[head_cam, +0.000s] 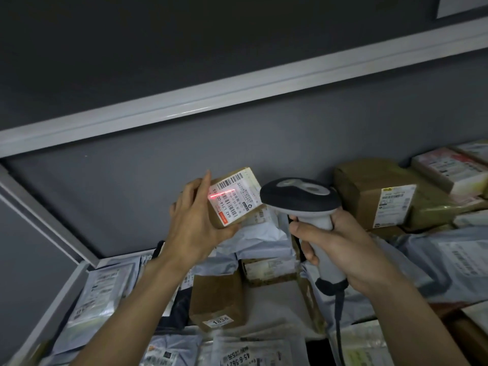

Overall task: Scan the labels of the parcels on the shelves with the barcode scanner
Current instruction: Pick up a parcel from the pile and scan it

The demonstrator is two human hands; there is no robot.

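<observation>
My left hand holds a small brown cardboard parcel lifted above the shelf, its white barcode label tilted toward me. A red laser line lies across that label. My right hand grips the handle of a grey and black barcode scanner, whose head sits just right of the parcel and points at the label. The scanner's cable hangs down below my right wrist.
The shelf below holds several grey poly mailers and brown boxes, one box tagged 1834. A large cardboard box stands at the right against the grey back wall. A white shelf beam runs overhead.
</observation>
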